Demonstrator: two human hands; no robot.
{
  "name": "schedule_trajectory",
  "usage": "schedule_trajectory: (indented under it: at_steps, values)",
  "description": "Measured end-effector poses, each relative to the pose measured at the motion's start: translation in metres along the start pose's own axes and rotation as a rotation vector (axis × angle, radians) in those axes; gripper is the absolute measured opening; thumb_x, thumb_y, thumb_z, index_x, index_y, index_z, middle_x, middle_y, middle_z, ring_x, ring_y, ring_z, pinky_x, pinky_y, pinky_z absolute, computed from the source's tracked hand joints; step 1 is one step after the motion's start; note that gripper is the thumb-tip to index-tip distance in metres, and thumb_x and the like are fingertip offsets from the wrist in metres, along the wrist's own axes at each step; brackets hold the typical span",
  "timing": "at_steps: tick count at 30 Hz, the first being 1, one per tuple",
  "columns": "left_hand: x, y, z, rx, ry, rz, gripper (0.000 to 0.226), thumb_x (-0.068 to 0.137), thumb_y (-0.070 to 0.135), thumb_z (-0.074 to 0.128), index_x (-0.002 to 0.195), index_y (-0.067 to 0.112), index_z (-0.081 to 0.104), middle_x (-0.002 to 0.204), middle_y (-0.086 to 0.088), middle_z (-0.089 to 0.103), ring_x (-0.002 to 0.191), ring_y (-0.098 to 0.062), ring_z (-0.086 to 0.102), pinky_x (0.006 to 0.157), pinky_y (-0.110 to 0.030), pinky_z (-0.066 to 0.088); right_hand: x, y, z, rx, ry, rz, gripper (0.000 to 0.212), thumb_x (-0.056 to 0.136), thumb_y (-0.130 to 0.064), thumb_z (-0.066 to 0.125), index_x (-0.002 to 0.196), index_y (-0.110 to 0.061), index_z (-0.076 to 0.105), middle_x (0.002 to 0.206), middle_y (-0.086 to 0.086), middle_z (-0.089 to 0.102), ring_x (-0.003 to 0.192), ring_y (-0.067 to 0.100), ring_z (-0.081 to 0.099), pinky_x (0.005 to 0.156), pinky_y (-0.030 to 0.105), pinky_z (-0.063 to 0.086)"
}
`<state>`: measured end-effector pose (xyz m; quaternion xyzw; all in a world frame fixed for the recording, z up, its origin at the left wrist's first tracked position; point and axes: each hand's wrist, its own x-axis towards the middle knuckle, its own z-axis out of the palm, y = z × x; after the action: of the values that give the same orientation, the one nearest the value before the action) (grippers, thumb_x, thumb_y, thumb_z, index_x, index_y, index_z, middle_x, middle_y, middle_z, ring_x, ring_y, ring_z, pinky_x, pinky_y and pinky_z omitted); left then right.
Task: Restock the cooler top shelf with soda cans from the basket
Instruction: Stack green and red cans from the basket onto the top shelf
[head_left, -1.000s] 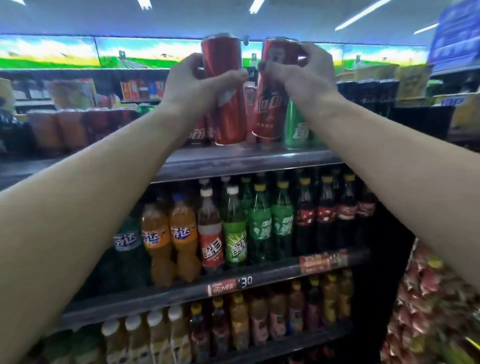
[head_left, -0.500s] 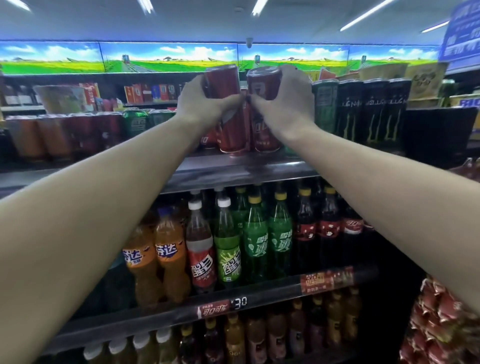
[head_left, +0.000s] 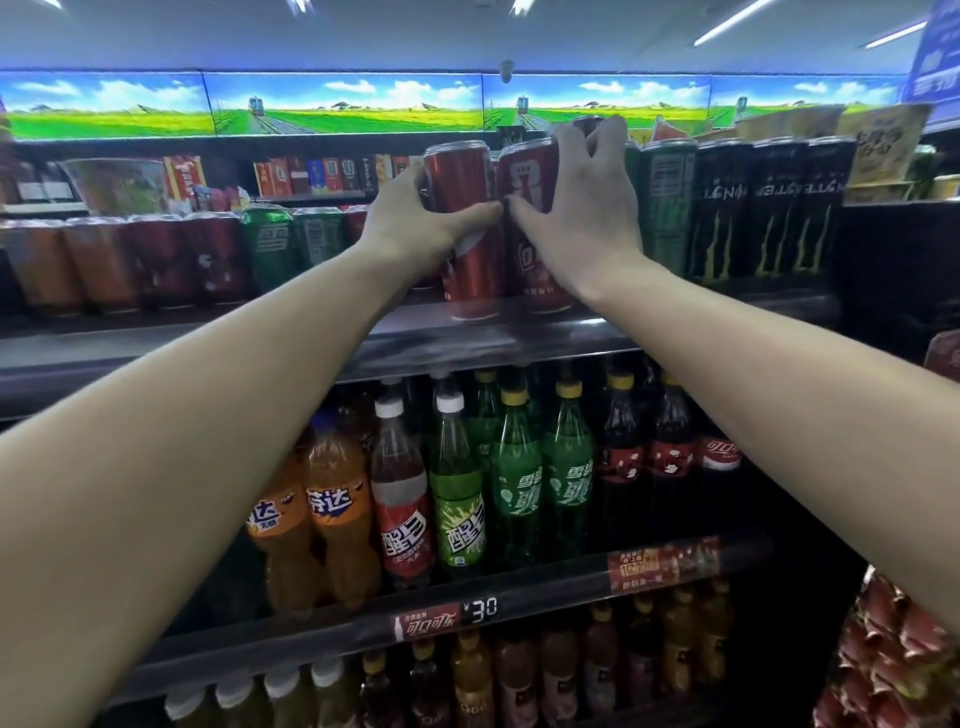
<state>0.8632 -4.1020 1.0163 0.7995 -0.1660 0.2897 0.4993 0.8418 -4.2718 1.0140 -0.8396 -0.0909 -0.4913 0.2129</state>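
Head view: both red cans are now down from mid-air and standing at the top shelf front edge, touching side by side, so placement looks nearly done. Left hand grip is wrapped round the left can. Right hand has its thumb on the right can, fingers loosening over the rim; it looks about to release. Just right stand a green can and black energy cans; green and red cans fill the left end. Bottles sit on the shelf below. Basket not in view.
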Motion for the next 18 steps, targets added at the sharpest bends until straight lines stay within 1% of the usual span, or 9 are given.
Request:
schedule_trajectory:
  at_steps: [3,7,9,10,11,12,13,15,18]
  values:
    - [-0.001,0.001,0.003,0.067,0.001,-0.011,0.065,0.078,0.049,0.088,0.127,0.016,0.061,0.105,0.003,0.070,0.094,-0.011,0.071,0.076,-0.023,0.058,0.000,0.001,-0.001,0.017,-0.009,0.052,0.063,0.096,-0.038,0.068,0.145,-0.007,0.042,0.148,0.014,0.037,0.119,0.031,0.058,0.097,0.034,0.050]
    - [-0.007,-0.001,0.007,0.089,-0.007,-0.042,0.080,0.073,0.059,0.087,0.129,0.014,0.055,0.113,-0.002,0.068,0.102,-0.018,0.071,0.089,-0.038,0.061,-0.003,0.004,-0.004,0.043,-0.016,0.054,0.066,0.097,-0.034,0.067,0.151,-0.011,0.036,0.149,0.015,0.039,0.111,0.029,0.060,0.083,0.031,0.049]
    - [-0.010,-0.006,0.005,0.128,-0.069,-0.052,0.067,0.074,0.063,0.084,0.113,0.013,0.063,0.096,0.004,0.073,0.088,-0.011,0.073,0.082,-0.035,0.061,-0.008,0.005,-0.006,0.056,-0.018,0.029,0.062,0.098,-0.031,0.066,0.150,-0.015,0.036,0.144,0.013,0.042,0.095,0.023,0.055,0.075,0.030,0.044]
    - [-0.010,-0.011,0.004,0.179,-0.104,-0.050,0.053,0.079,0.063,0.080,0.095,0.015,0.066,0.078,0.009,0.072,0.071,-0.005,0.070,0.071,-0.029,0.058,-0.011,0.006,-0.006,0.059,-0.017,0.015,0.060,0.098,-0.030,0.065,0.149,-0.017,0.036,0.141,0.013,0.043,0.090,0.022,0.052,0.073,0.031,0.044]
    - [-0.015,-0.010,0.002,0.260,-0.137,-0.043,0.046,0.087,0.058,0.074,0.078,0.015,0.062,0.062,0.011,0.063,0.057,-0.003,0.060,0.060,-0.022,0.048,-0.015,0.008,-0.006,0.061,-0.016,0.005,0.060,0.098,-0.029,0.065,0.149,-0.019,0.036,0.138,0.013,0.045,0.086,0.022,0.052,0.071,0.032,0.045]
    - [-0.019,-0.011,0.000,0.336,-0.159,-0.035,0.048,0.095,0.053,0.067,0.072,0.013,0.056,0.057,0.009,0.055,0.051,-0.006,0.050,0.052,-0.021,0.038,-0.020,0.010,-0.005,0.063,-0.018,0.000,0.061,0.097,-0.029,0.065,0.150,-0.021,0.036,0.135,0.012,0.046,0.083,0.023,0.052,0.069,0.033,0.046]
    - [-0.023,-0.010,0.000,0.416,-0.173,-0.016,0.046,0.100,0.050,0.061,0.077,0.011,0.056,0.061,0.006,0.053,0.054,-0.008,0.047,0.051,-0.022,0.033,-0.025,0.012,-0.004,0.068,-0.022,0.003,0.062,0.096,-0.029,0.065,0.151,-0.023,0.034,0.131,0.011,0.047,0.082,0.023,0.053,0.068,0.033,0.045]
    - [-0.024,-0.011,0.000,0.494,-0.194,-0.001,0.035,0.104,0.047,0.055,0.097,0.013,0.058,0.076,0.005,0.056,0.067,-0.010,0.050,0.056,-0.024,0.034,-0.034,0.016,-0.002,0.079,-0.035,0.023,0.065,0.096,-0.030,0.064,0.153,-0.026,0.031,0.127,0.009,0.048,0.081,0.023,0.053,0.069,0.033,0.043]
    - [-0.026,-0.004,0.003,0.483,-0.219,0.024,0.024,0.106,0.043,0.054,0.104,0.019,0.057,0.080,0.011,0.056,0.071,-0.010,0.051,0.059,-0.022,0.036,-0.044,0.019,0.000,0.106,-0.071,0.061,0.065,0.099,-0.032,0.060,0.155,-0.027,0.027,0.133,0.007,0.049,0.089,0.024,0.056,0.075,0.036,0.043]
